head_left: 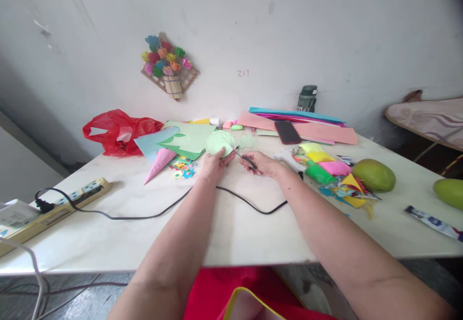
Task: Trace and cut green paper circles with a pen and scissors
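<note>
My left hand (pixel 215 164) grips the lower edge of a pale green paper piece (pixel 218 141) with a scalloped outline, thumb on top. In my right hand (pixel 261 163) is a pair of scissors (pixel 249 161) with dark handles, its blades reaching left across the paper's right side. Just right of that piece lies a pale green paper scrap (pixel 246 141). Left of my left hand are a pink paper cone (pixel 159 162), small coloured paper cutouts (pixel 185 166) and light green paper sheets (pixel 191 137).
A black cable (pixel 144 218) runs across the table from a power strip (pixel 72 199). A red plastic bag (pixel 121 129) sits at back left. To the right are a phone (pixel 288 132), coloured packets (pixel 327 163), paper scraps (pixel 352 192), a green mango (pixel 374 175) and a tube (pixel 434 222).
</note>
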### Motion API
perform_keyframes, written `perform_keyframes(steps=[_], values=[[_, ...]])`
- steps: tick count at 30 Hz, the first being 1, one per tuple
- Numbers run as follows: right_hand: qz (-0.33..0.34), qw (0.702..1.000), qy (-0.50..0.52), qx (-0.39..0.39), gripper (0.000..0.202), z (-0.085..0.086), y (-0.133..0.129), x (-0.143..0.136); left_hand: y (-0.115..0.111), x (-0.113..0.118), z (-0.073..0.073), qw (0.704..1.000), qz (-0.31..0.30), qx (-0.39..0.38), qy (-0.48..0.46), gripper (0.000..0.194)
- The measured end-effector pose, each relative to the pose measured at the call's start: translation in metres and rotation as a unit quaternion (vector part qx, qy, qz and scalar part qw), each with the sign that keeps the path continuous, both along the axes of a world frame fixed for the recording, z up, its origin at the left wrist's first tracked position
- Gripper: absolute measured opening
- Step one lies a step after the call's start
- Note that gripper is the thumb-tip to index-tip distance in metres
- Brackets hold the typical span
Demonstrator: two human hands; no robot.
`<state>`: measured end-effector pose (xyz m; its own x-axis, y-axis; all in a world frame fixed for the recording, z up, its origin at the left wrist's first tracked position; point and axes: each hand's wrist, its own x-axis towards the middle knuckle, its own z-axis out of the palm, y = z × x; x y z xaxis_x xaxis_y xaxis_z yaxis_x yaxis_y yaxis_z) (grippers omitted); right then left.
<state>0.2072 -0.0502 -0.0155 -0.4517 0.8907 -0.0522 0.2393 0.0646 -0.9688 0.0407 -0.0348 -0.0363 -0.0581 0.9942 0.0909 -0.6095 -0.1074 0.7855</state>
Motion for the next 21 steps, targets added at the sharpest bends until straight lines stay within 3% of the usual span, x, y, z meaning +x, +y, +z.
perform_keyframes(steps=[21], values=[[-0.005,1.000,0.011,0.011,0.024,-0.0069,0.0050,-0.0006,-0.0010,0.0013,0.0007,0.999,-0.019,-0.003,-0.025,0.047]])
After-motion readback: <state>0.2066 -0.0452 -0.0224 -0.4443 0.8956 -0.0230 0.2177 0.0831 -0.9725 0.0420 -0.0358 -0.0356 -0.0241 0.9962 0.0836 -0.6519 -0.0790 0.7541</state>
